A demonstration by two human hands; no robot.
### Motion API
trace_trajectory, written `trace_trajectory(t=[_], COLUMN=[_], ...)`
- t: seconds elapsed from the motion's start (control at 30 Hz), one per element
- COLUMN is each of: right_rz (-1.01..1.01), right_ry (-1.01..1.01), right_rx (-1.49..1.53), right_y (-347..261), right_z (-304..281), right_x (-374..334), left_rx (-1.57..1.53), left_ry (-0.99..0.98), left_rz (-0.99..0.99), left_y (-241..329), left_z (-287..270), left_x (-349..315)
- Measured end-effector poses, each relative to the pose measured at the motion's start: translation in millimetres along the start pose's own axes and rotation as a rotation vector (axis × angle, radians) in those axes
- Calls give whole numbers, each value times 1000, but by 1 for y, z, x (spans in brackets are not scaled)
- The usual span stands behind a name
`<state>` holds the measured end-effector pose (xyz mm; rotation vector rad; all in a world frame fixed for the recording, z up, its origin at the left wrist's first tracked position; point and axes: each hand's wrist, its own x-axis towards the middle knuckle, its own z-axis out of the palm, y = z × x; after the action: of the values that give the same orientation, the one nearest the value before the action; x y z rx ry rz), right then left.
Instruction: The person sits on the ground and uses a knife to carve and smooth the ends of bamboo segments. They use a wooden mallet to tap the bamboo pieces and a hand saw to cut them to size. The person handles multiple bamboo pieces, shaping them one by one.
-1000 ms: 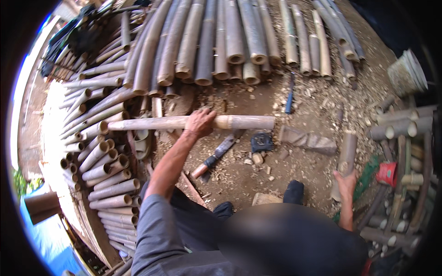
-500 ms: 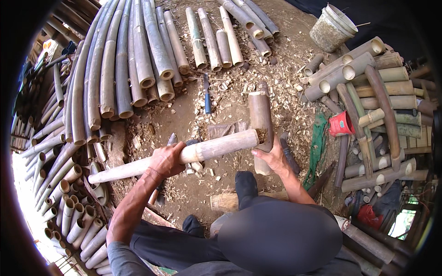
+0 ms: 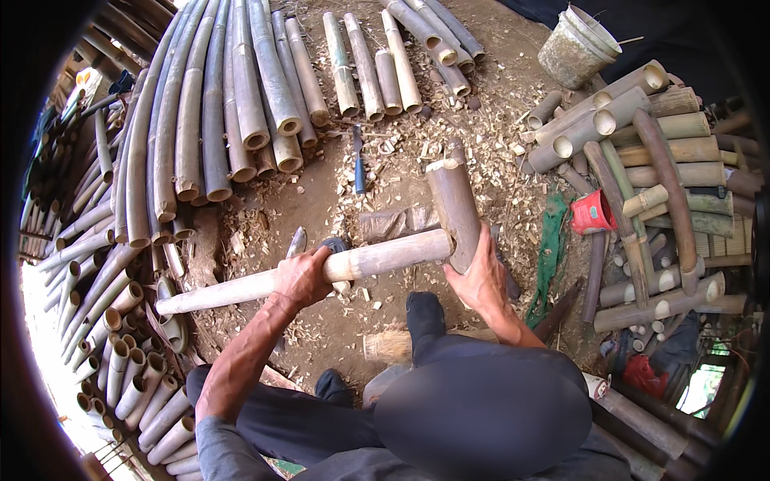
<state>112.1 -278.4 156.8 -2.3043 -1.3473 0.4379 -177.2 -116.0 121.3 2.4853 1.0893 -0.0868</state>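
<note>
A long pale bamboo pole (image 3: 393, 253) slants across the middle, its right end higher than its left. Around its middle my left hand (image 3: 303, 277) is closed, with the knuckles up. At the pole's right end a shorter brown bamboo tube (image 3: 451, 199) meets it, tilted with its top to the left. My right hand (image 3: 486, 287) grips the lower part of this tube, thumb on the near side. How the two pieces join is partly hidden. A blue-handled chisel-like tool (image 3: 359, 172) lies on the ground beyond.
Long bamboo poles (image 3: 192, 120) are stacked at left and back. Cut bamboo pieces (image 3: 674, 152) pile up at right, beside a red container (image 3: 592, 213). A whitish bucket (image 3: 579, 48) stands at back right. Chips (image 3: 385, 160) and a green strip (image 3: 552, 240) litter the ground.
The brown tube has tilted, its top swinging left and its lower end shifting right. My left hand sits slightly farther right on the pole. My right hand has turned a little with the tube.
</note>
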Motion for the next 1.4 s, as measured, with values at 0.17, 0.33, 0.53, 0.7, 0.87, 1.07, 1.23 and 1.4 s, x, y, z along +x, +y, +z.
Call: trace_trajectory(t=[0.17,0.33,0.53,0.7,0.87,1.07,1.23,1.4], right_rz=[54,-256,34,177,240,235,-194,-627], right_ry=[23,190,188,-82,-335,-451,-412,-58], right_rx=[-8,331,474,892,1036,915,267,-289], right_y=[4,39,39,80,71,78,77,72], right_z=[-4,34,35,81,147,135,99,59], right_x=[-5,-7,11,47,48,27,31,41], left_rx=[-21,-96,-51,117,287,-339,228,-247], left_ry=[-1,-83,7,109,398,293,217,-360], left_rz=[38,196,126,-82,-257,-135,423,62], left_y=[17,57,32,-7,-40,65,109,92], left_z=[2,-8,11,48,68,104,83,94], left_x=[-1,17,26,45,63,62,81,88])
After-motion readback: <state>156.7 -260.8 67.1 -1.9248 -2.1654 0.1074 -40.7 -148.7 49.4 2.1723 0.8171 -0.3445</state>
